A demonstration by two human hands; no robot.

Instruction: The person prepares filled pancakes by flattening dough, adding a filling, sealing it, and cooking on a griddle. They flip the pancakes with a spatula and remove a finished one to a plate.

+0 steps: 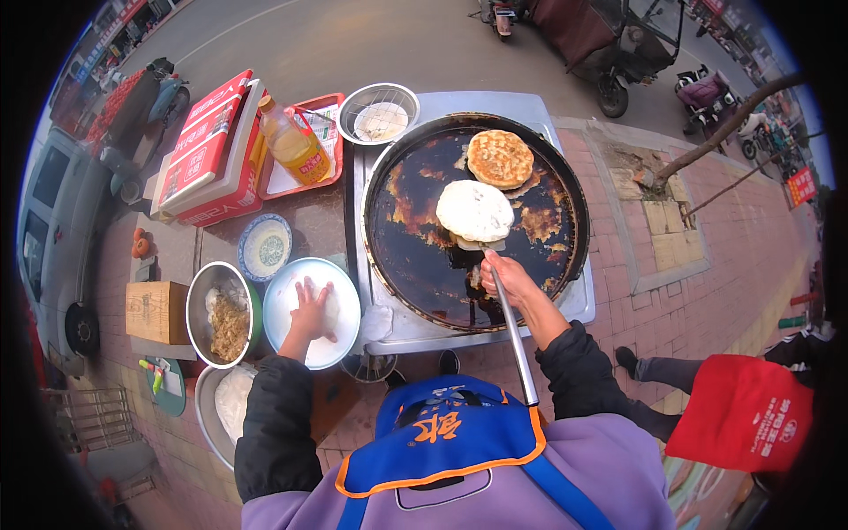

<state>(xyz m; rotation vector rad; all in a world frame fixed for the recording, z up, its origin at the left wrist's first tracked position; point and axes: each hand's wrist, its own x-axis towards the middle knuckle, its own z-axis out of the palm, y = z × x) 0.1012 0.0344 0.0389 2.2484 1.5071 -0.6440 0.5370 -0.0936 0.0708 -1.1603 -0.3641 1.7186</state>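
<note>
My right hand (502,281) grips the long metal handle of a spatula (517,353), whose blade is under a pale, uncooked round flatbread (474,208) on the big black griddle (411,283). A browned flatbread (499,157) lies farther back on it. My left hand (311,309) rests with fingers spread in a light-blue rimmed white bowl (283,287); a white coating or powder lies under it. Just left stands a steel bowl of brown filling (227,327); below that, a larger bowl holds white dough (234,402). A patterned small bowl (265,246) sits behind.
An oil bottle (300,155) on a red tray, stacked boxes (208,146), a sieve bowl (378,115) and a wooden block (155,314) surround the work area. A person in a red apron (742,406) is at right. A tree trunk (707,141) and parked vehicles (618,62) stand beyond.
</note>
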